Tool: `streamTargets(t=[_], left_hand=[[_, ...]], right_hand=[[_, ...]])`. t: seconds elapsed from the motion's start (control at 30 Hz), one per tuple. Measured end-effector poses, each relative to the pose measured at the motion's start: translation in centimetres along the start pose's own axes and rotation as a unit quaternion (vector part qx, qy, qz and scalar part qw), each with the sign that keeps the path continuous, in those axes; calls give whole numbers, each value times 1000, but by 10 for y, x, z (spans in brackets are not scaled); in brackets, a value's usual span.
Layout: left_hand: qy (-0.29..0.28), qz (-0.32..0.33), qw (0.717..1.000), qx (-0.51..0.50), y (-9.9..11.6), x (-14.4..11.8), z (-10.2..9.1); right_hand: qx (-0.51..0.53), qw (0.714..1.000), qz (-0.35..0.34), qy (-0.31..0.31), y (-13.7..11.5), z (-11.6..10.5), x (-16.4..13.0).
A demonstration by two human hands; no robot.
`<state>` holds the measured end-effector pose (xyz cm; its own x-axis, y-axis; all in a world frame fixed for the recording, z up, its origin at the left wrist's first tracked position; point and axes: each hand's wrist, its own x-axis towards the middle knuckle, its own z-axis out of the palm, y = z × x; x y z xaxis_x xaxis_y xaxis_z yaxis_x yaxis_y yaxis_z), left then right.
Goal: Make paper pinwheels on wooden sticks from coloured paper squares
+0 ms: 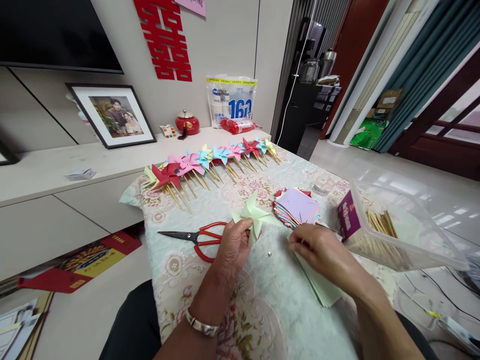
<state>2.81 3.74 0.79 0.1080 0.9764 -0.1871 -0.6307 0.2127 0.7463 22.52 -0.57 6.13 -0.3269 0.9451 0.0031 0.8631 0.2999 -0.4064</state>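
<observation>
My left hand (234,246) pinches a pale green paper pinwheel (255,216) just above the flowered tablecloth (262,300). My right hand (321,251) rests with curled fingers on a stack of pale green paper squares (322,287) at the table's right side; whether it grips a sheet I cannot tell. A small pin (269,254) lies on the cloth between my hands. Red-handled scissors (198,237) lie just left of my left hand.
A row of several coloured pinwheels on wooden sticks (210,165) lies along the table's far edge. A stack of coloured paper squares (297,206) sits behind my right hand. A clear plastic tub (408,225) with wooden sticks stands at the right. A low cabinet (56,170) runs behind.
</observation>
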Motion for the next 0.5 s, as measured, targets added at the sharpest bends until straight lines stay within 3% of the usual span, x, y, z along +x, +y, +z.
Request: streamTargets(t=[0.07,0.23,0.5], left_hand=[[19,-8,1000,-15,1,0,1],[31,-19,999,-25,2,0,3],[30,-22,999,-30,2,0,3]], right_hand=[[55,996,-49,-44,-8,14,6],[60,995,-55,-54,-12,41,15],[2,997,-54,-49,-19,50,17]])
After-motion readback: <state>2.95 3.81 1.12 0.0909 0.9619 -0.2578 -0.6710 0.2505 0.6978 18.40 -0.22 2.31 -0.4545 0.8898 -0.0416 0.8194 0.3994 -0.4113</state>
